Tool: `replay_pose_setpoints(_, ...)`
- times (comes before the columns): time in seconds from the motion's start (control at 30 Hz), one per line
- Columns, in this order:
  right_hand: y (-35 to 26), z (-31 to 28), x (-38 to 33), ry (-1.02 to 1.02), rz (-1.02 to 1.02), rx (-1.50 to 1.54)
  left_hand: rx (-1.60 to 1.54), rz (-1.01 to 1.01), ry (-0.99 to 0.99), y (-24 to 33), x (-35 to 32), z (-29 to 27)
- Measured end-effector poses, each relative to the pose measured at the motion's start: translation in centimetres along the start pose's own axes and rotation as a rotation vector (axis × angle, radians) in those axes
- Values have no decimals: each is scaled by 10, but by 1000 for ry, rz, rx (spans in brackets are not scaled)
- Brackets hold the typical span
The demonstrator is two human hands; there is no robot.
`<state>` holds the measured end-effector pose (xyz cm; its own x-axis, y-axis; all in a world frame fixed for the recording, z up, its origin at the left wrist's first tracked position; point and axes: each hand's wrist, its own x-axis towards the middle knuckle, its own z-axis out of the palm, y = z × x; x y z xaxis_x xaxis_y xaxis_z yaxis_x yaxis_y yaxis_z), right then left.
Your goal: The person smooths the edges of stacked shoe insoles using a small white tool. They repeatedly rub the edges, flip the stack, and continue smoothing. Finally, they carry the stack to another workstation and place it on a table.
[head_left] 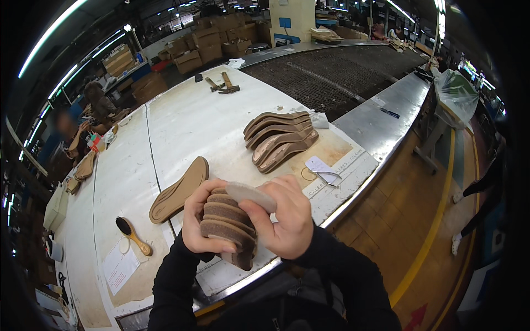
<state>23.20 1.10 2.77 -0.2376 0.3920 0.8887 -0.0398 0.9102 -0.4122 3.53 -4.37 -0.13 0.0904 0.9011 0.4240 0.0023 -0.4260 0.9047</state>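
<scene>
Head view: the left hand (205, 223) grips a stack of brown insoles (227, 225) from its left side, fingers curled around the edge, holding it just above the near rim of the white surface (182, 116). The right hand (284, 218) closes on the stack's right side, and its thumb and fingers pinch 1 pale insole (251, 195) lying on top. Both hands are closed on their loads, not spread.

On the surface behind the hands, 1 tan sole (179, 189) lies flat, left of the stack. Farther back and to the right, a fanned pile of soles (281, 139) rests on a stained patch. A brush (132, 234) lies near the left forearm. Scissors (327, 176) sit right of the hands, beside a paper tag (316, 164). 2 hammers (222, 84) lie at the far end.
</scene>
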Motion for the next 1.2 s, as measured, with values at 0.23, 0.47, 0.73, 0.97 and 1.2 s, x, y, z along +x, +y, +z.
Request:
replay_pose_setpoints(0.23,31,2,-60,-133,199,-201,-65,-68,86,1,3,2)
replay_pose_setpoints(0.47,5,3,-8,30,-41,-2,-28,-59,63,6,1,6)
replay_pose_setpoints(0.73,71,20,-111,-143,425,-155,149,-42,-31,19,2,-12)
replay_pose_setpoints(0.97,109,4,-138,-55,717,21,532,-12,34,57,-19,-23)
replay_pose_setpoints(1.2,119,-1,-162,-113,654,-53,432,225,468,106,-16,-41)
